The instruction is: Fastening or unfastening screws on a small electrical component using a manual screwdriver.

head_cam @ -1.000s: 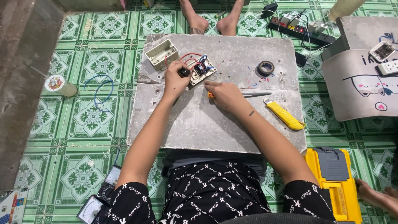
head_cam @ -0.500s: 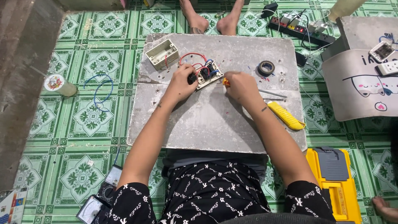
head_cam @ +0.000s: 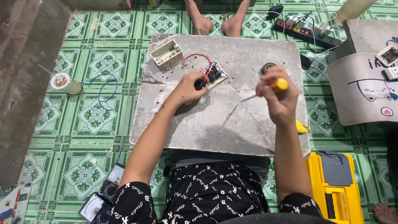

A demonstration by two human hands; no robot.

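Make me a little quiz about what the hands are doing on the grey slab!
1. True or false: the right hand holds a yellow-handled screwdriver.
2. What does the left hand touch? A) switch plate B) box C) tape roll
3. Fill in: the yellow toolbox lies on the ____, beside the slab.

Key: 1 true. 2 A, the switch plate with red and blue wires. 3 floor.

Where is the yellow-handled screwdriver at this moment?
In the head view the screwdriver is in the right hand, raised over the right part of the grey slab, just in front of the roll of black tape.
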